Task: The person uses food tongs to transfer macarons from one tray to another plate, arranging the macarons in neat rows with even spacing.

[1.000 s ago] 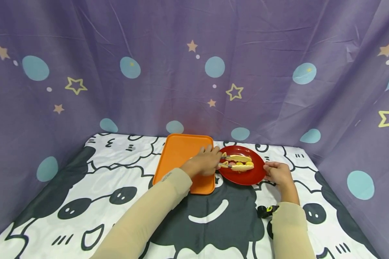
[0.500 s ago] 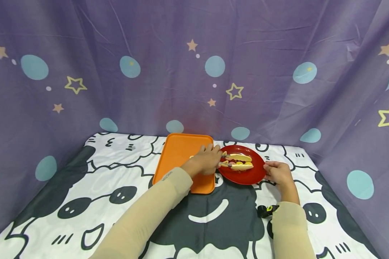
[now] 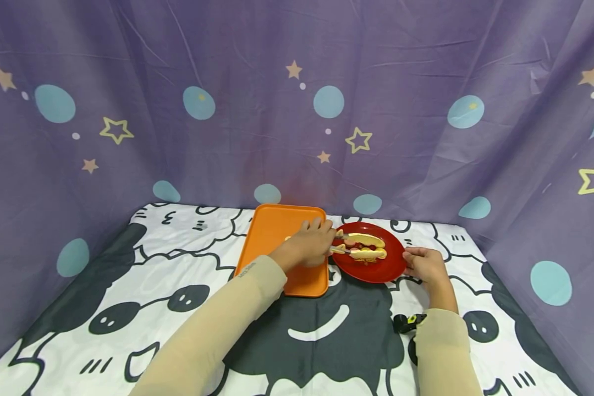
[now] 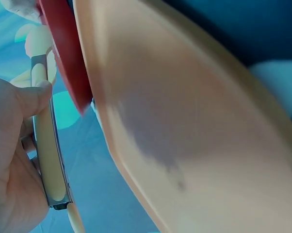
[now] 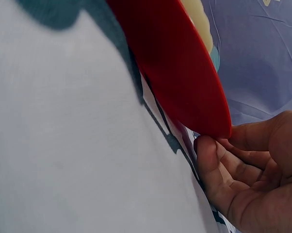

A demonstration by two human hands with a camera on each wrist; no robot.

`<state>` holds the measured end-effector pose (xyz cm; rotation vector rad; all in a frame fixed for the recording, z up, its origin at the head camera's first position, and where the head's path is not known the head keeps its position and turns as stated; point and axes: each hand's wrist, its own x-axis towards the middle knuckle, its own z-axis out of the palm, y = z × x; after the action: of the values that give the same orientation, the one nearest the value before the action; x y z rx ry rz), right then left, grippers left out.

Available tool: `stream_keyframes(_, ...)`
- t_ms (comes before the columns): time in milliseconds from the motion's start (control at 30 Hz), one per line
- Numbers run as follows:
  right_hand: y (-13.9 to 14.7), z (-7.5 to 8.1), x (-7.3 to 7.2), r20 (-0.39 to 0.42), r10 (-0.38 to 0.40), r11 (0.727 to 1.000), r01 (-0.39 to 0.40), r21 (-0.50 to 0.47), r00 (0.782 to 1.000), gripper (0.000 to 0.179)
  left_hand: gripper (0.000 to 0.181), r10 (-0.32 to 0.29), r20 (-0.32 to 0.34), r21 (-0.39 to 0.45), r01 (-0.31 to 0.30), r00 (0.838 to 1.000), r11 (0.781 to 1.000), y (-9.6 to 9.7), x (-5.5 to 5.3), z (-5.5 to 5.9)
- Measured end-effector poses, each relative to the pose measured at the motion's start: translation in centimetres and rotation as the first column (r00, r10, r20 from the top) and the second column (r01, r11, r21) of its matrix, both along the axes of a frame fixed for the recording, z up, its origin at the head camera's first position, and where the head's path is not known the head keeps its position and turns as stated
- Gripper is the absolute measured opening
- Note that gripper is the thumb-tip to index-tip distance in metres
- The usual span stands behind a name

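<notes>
My left hand (image 3: pixel 309 245) holds a pair of tongs (image 4: pixel 50 155) with cream-coloured grips and ends, above the right part of the orange tray (image 3: pixel 272 225). The tongs' two cream ends (image 3: pixel 367 240) lie apart over the red plate (image 3: pixel 393 264). Small yellow and pink pieces (image 3: pixel 350 242) show between and beside the ends; their kind is too small to tell. My right hand (image 3: pixel 425 267) pinches the plate's right rim between thumb and fingers, seen closely in the right wrist view, where the red plate (image 5: pixel 185 82) appears tilted by the camera angle.
A white cloth (image 3: pixel 188 225) with black cartoon drawings covers the table. The orange tray stands directly left of the plate. Behind and at both sides hangs a purple curtain (image 3: pixel 257 110) with stars and blue dots. A black band (image 3: pixel 407 323) sits by the right sleeve.
My left hand and the tongs have shifted slightly to the left over the last half second. The right hand and the red plate have stayed in place.
</notes>
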<state>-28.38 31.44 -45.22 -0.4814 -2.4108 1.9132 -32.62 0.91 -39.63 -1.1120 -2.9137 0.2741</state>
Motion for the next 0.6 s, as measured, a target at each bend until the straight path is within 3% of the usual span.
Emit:
stream_keyframes(367,0.0,-0.1,-0.1,0.018,-0.010,1.000,0.010,0.005,1.000,0.036,0.048,-0.005,-0.041,0.045,0.006,0.999,0.999,-2.4,0.6,0.8)
stream_keyframes(600,0.0,-0.2,-0.3,0.009,-0.016,1.000,0.016,0.000,1.000,0.035,0.053,-0.003,-0.048,0.117,0.009,0.999,0.993,-4.7,0.9,1.2)
